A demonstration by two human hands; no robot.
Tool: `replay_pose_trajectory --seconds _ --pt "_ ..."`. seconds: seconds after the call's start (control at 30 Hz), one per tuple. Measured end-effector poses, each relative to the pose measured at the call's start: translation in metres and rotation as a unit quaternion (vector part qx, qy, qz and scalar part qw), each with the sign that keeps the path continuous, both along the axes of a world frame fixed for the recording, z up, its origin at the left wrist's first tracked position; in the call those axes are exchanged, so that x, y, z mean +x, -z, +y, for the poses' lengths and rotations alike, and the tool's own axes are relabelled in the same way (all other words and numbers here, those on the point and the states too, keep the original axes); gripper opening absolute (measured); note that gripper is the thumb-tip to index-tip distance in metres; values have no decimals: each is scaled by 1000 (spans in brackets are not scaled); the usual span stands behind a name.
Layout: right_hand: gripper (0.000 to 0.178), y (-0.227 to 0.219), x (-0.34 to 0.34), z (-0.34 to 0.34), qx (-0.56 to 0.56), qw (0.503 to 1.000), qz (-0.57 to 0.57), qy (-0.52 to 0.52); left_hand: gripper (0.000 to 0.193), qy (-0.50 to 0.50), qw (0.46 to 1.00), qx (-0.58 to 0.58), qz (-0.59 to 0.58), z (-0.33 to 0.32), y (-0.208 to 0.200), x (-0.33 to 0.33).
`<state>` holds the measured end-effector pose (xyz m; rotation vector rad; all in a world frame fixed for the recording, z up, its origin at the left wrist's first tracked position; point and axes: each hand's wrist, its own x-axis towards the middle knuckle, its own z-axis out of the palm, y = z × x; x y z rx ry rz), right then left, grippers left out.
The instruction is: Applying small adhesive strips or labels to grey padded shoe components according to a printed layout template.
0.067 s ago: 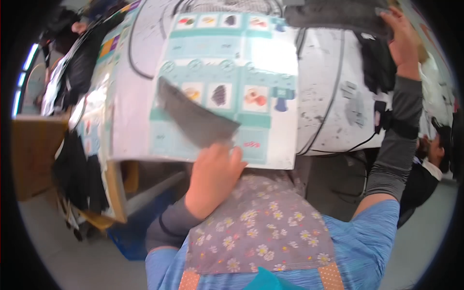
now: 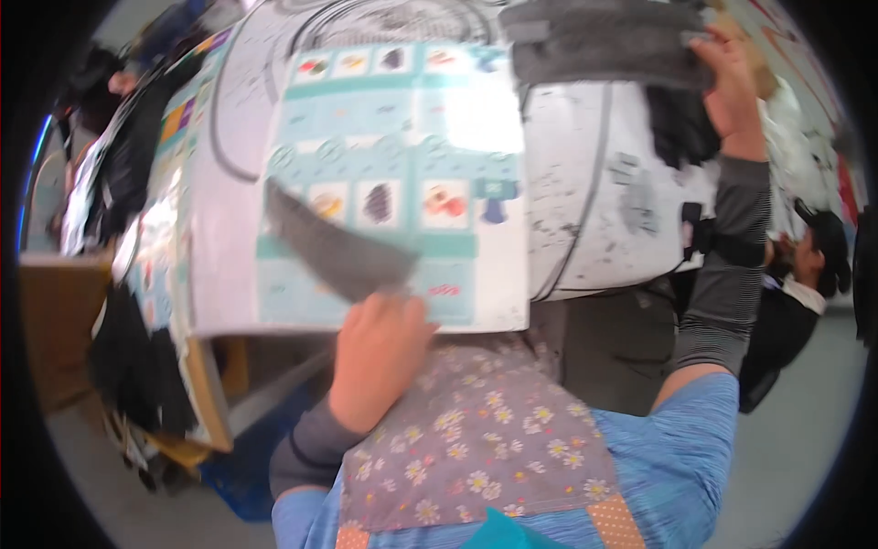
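Note:
Near the table's front edge, my left hand (image 2: 380, 352) is closed on the lower end of a grey, tapered piece of fabric (image 2: 343, 245). The piece slants up to the left over a printed sheet (image 2: 501, 306) with rows of fruit pictures. My right arm reaches to the far right, where my right hand (image 2: 730, 91) grips the right end of a wide dark grey fabric strip (image 2: 604, 46). That strip lies crosswise at the back, right of the sheet's top. Blur hides just how the left fingertips hold the fabric.
Black cables (image 2: 599, 156) run over the white table (image 2: 558, 238). Dark fabric (image 2: 677, 123) hangs close to my right wrist. Black cloths (image 2: 137, 366) hang at the left, near a blue crate (image 2: 233, 467). Another person (image 2: 791, 311) is at the far right.
The whole scene has shifted left and slightly down in the picture, so more of the dark strip shows. Both hands keep their holds.

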<state>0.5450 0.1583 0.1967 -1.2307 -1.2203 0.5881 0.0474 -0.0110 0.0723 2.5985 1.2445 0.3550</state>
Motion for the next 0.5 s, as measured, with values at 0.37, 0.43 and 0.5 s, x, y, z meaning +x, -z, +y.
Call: replay_pose_trajectory --seconds 0.37,0.43,0.5 --pt "37 17 58 -137 -39 988 140 53 25 15 1000 7 14 4 -18 3" --pt "32 18 54 -156 -17 973 192 125 25 1 1000 16 11 4 -16 5" --pt "29 33 76 -171 -3 948 252 194 26 -6 1000 6 17 4 -17 8"
